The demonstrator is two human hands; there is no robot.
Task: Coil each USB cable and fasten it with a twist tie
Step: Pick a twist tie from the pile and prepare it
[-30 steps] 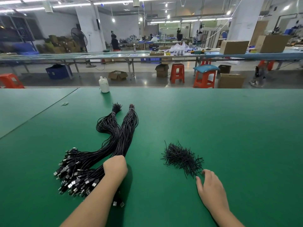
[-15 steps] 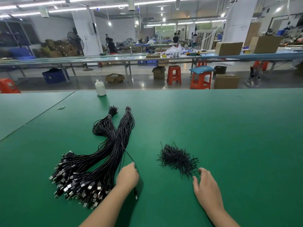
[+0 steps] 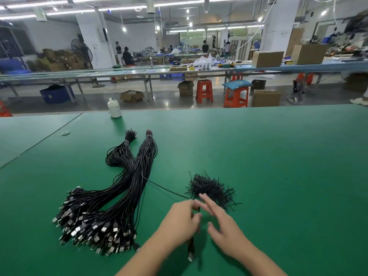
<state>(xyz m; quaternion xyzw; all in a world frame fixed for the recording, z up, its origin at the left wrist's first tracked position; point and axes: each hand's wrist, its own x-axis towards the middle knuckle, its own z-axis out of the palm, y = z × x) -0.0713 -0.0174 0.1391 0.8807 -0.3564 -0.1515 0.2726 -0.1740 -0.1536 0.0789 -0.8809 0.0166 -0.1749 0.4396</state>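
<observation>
While left hand (image 3: 180, 220) pinches one cable (image 3: 165, 189), no writing reads

Counter (image 3: 278, 176) lies open right of the twist-tie pile (image 3: 212, 189); cable bundle (image 3: 111, 200) obstructs the left.

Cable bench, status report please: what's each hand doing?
Left hand pinches one USB cable, pulled from cable bundle. Right hand open beside twist ties. Nothing blocking.
</observation>
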